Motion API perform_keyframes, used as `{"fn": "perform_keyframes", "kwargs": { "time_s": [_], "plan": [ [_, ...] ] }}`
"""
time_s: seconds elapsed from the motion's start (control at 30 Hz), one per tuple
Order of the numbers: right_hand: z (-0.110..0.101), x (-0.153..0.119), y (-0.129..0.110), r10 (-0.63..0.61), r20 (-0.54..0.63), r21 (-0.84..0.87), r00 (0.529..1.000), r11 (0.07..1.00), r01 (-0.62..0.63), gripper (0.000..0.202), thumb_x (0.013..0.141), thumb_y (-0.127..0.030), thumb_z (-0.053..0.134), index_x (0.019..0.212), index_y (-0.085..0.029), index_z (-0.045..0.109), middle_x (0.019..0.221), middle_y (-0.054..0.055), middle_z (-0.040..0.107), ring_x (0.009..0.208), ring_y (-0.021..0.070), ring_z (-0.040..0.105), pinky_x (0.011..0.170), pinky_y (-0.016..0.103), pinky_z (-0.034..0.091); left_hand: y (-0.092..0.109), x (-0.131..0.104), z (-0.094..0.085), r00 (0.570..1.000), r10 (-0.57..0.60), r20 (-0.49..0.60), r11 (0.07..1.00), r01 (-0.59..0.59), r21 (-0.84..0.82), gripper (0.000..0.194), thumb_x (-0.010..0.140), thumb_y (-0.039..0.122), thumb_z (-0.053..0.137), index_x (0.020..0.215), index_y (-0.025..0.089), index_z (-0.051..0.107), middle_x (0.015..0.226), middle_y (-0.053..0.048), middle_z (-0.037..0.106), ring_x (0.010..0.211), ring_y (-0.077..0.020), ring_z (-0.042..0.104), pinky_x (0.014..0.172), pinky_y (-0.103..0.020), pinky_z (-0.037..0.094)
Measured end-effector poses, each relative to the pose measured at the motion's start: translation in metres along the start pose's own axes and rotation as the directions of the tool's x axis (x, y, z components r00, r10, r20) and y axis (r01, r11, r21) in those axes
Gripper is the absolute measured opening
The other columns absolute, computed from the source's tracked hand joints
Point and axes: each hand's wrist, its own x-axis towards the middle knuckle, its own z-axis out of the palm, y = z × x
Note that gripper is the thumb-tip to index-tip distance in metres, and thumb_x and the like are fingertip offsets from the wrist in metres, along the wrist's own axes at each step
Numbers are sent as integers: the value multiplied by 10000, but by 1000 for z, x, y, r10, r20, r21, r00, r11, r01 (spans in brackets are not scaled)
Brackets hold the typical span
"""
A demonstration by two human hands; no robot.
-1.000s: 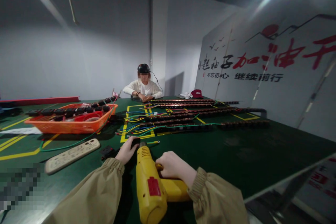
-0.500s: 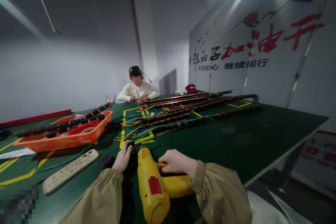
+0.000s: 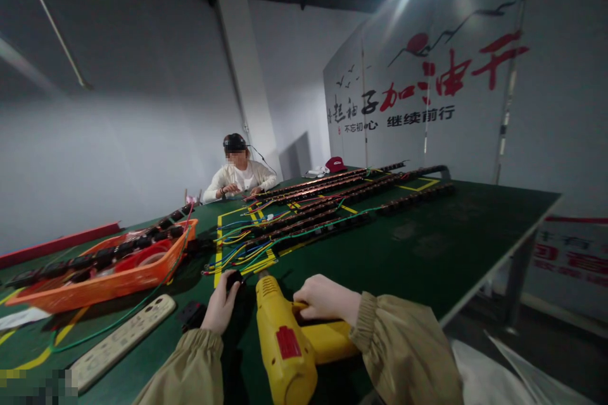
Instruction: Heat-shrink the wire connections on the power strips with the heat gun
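A yellow heat gun lies across the middle foreground, its nozzle pointing away from me over the green table. My right hand is wrapped round its handle. To the left of the nozzle, my left hand is closed on a small black part, mostly hidden by the fingers, so its kind does not show. Just past both hands lie wire ends in yellow, green, blue and red, running from long dark wiring harnesses. Another black object rests beside my left wrist.
An orange basket holding dark harness lengths and red rolls stands at left. Nearer is a white power strip, with a green wire looping behind it. Across the table a co-worker sits near a dark red cap.
The view has shifted, so background and table things sit further left. The heat gun and both hands appear slightly lower. The co-worker's hands have moved apart.
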Motion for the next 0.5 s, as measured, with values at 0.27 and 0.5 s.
{"fn": "perform_keyframes", "kwargs": {
  "time_s": [0.27, 0.5],
  "plan": [
    [-1, 0, -5, 9, 2, -40, 1000, 999, -9, 246, 887, -376, 537, 954, -147, 594, 937, 30, 614, 859, 158, 591, 788, 379, 478, -6, 2, 2, 997, 77, 18, 996, -77, 39, 308, 818, 382, 433, 1069, 210, 482, 1057, -87, 610, 1039, -242, 589, 934, -429, 450],
    [0, 0, -6, 22, -8, -11, 1000, 1000, -22, 252, 884, -380, 540, 965, -147, 591, 950, 33, 609, 861, 159, 588, 781, 376, 479, -11, 3, 8, 992, 128, -6, 991, -128, 30, 343, 775, 401, 470, 1048, 201, 528, 1073, -101, 624, 1071, -257, 578, 967, -449, 438]
  ]
}}
